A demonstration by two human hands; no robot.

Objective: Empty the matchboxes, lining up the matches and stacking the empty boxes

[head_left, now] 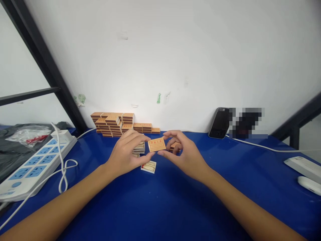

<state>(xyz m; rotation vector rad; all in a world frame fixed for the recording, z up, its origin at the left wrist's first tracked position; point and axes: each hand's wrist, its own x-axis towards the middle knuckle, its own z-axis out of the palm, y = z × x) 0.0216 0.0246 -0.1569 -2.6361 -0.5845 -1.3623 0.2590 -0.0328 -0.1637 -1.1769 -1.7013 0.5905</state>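
An orange matchbox sleeve (156,144) with red lettering is held up between my two hands, its printed face toward me. My left hand (129,149) pinches its left end between thumb and fingers. At its right end, the thumb and fingers of my right hand (184,150) grip it. Below it on the blue table lies an open tray of matches (148,166). More match trays (139,147) are partly hidden behind my left hand. Behind my right fingers shows part of another orange matchbox (175,147).
Stacked matchboxes (110,125) stand against the wall on the blue table (155,207). A white power strip (37,164) with a looped cable lies left, near a dark plastic bag (12,144). A black phone (219,123) leans at the back right; white objects (304,169) lie far right.
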